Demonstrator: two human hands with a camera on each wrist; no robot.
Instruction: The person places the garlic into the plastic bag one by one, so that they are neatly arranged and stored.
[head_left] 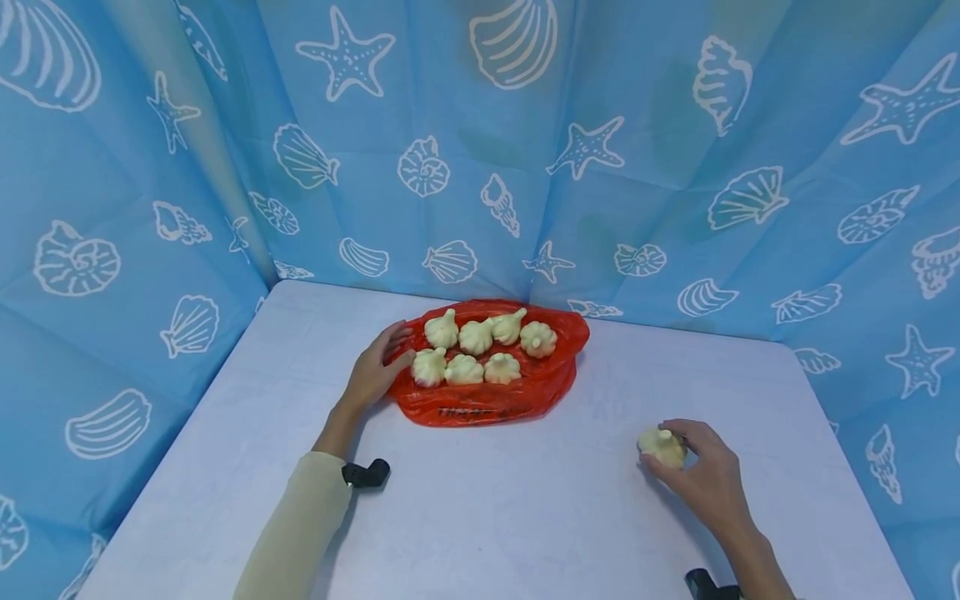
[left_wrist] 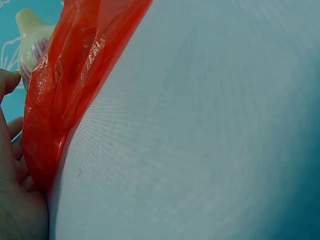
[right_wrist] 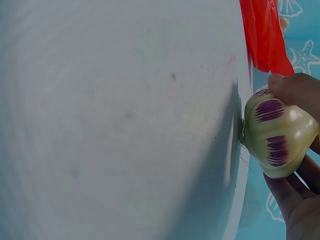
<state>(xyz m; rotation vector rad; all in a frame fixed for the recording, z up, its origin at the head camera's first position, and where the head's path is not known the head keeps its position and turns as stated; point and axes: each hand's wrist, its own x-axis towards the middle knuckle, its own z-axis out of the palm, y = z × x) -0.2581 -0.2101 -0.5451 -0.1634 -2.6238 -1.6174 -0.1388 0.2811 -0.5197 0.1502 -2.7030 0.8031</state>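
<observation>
A red plastic bag (head_left: 487, 404), its top spread wide, lies near the table's back edge with several garlic bulbs (head_left: 465, 369) in it. My left hand (head_left: 372, 367) rests against the bag's left end, thumb and fingers apart. In the left wrist view the thumb is close by a garlic bulb (left_wrist: 34, 44) at the rim, and the bag (left_wrist: 67, 95) lies along the palm. Off to the right, my right hand (head_left: 705, 467) holds one garlic bulb (head_left: 662, 447) between thumb and fingers. Purple streaks mark that bulb (right_wrist: 275, 132), and its stem points up in the head view.
A white cloth (head_left: 480, 517) covers the table. Blue curtains (head_left: 480, 167) printed with white shells and starfish hang behind it and at both sides. Each wrist carries a small black camera, the left one (head_left: 366, 474) on a pale sleeve.
</observation>
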